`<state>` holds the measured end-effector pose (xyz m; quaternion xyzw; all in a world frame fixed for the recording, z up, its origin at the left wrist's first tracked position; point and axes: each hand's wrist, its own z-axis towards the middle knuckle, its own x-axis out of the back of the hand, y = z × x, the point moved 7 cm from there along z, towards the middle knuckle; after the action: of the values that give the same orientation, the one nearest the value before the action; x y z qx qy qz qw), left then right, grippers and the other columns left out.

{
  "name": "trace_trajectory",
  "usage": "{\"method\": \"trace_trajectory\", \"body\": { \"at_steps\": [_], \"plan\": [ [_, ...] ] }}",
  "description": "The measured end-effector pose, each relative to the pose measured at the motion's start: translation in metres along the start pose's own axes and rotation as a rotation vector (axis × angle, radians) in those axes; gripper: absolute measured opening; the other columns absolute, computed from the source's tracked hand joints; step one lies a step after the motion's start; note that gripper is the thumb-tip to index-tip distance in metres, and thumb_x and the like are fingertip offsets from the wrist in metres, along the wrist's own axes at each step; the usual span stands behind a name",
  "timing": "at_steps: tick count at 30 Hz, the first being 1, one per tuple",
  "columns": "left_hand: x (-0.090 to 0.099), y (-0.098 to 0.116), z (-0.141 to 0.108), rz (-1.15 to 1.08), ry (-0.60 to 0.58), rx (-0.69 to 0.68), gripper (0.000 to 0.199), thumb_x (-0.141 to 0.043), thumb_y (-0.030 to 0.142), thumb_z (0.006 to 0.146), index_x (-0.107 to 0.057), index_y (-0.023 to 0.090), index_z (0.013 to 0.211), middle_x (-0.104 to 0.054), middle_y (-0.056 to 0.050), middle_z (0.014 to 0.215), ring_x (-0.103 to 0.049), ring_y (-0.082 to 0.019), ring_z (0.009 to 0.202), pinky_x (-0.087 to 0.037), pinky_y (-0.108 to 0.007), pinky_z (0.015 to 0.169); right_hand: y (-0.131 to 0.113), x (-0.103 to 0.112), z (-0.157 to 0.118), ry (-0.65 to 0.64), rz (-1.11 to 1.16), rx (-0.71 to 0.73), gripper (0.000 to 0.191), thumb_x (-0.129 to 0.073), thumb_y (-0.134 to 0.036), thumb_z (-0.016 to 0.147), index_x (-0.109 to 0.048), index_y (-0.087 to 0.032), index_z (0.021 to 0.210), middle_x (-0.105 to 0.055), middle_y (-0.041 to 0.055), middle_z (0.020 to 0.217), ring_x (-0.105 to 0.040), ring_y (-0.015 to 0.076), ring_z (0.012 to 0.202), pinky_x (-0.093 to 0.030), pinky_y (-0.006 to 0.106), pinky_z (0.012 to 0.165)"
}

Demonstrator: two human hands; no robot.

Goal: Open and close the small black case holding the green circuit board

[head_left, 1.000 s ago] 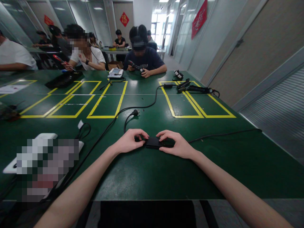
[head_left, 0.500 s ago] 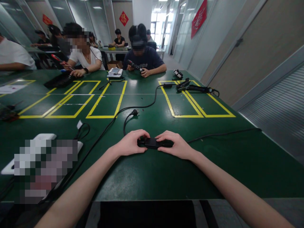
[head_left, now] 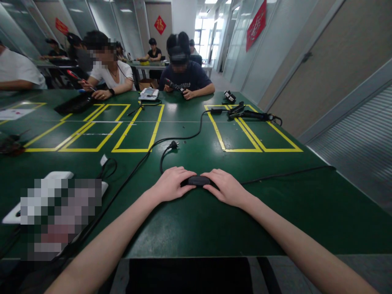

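A small black power adapter (head_left: 199, 181) lies across the front middle of the table, with its narrow, rounded side towards me. My left hand (head_left: 171, 184) pinches its left end between thumb and fingers. On the right end, my right hand (head_left: 229, 188) grips in the same way, so both ends are covered. A black cord (head_left: 161, 161) loops out behind my left hand to a two-pin plug (head_left: 173, 145) on the table. From behind my right hand another thin black cable (head_left: 288, 174) runs to the table's right edge.
White power strips (head_left: 58, 176), partly pixelated, lie at the left front. A long black cable (head_left: 128, 176) crosses the green table (head_left: 232, 228) towards a black handheld tool (head_left: 252, 115). Yellow tape (head_left: 131, 150) marks rectangles. Across the table, a person in dark clothing (head_left: 196, 75) handles a similar tool.
The adapter has been turned, from its broad flat face showing to its narrower side. My fingers have shifted on it, and both hands remain at its ends.
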<state>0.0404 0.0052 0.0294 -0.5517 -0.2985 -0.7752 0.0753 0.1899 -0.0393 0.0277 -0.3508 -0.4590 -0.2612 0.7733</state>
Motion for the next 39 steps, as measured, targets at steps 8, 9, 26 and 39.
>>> {"method": "trace_trajectory", "body": {
  "at_steps": [8,9,26,39],
  "plan": [
    [0.002,0.003,-0.001,-0.009,-0.006,-0.02,0.036,-0.063,0.044,0.096,-0.068,0.019,0.121,-0.072,-0.008,0.1,-0.066,-0.023,0.09,-0.048,-0.031,0.078,-0.001,-0.001,-0.001,-0.006,-0.145,0.045,0.038,-0.042,-0.039,0.106,-0.068,-0.013,0.113,-0.07,0.0139,0.092,-0.064,0.0248,0.081,-0.05,0.037,0.075],
    [0.002,0.004,-0.001,-0.01,0.001,-0.019,0.037,-0.064,0.045,0.095,-0.067,0.019,0.122,-0.072,-0.008,0.1,-0.066,-0.023,0.09,-0.048,-0.031,0.078,-0.002,-0.001,-0.001,-0.002,-0.145,0.047,0.038,-0.041,-0.039,0.107,-0.068,-0.012,0.113,-0.071,0.014,0.092,-0.063,0.0247,0.081,-0.05,0.037,0.075],
    [0.002,0.016,-0.003,0.177,0.126,-0.181,0.033,-0.053,0.036,0.102,-0.066,0.017,0.127,-0.076,-0.01,0.113,-0.067,-0.021,0.091,-0.047,-0.034,0.079,0.007,0.007,-0.003,0.004,0.469,-0.107,0.034,-0.068,-0.041,0.091,-0.061,-0.021,0.117,-0.072,0.0092,0.107,-0.07,0.0222,0.09,-0.056,0.037,0.081],
    [0.005,0.031,-0.001,0.368,0.219,-0.317,0.044,-0.049,0.017,0.099,-0.055,0.02,0.143,-0.067,-0.01,0.137,-0.064,-0.023,0.109,-0.048,-0.039,0.091,0.017,-0.009,-0.013,-0.237,1.281,-0.636,0.053,-0.081,-0.051,0.078,-0.053,-0.022,0.113,-0.061,-0.0065,0.073,-0.047,0.0036,0.039,-0.027,0.017,0.037]
  ]
}}
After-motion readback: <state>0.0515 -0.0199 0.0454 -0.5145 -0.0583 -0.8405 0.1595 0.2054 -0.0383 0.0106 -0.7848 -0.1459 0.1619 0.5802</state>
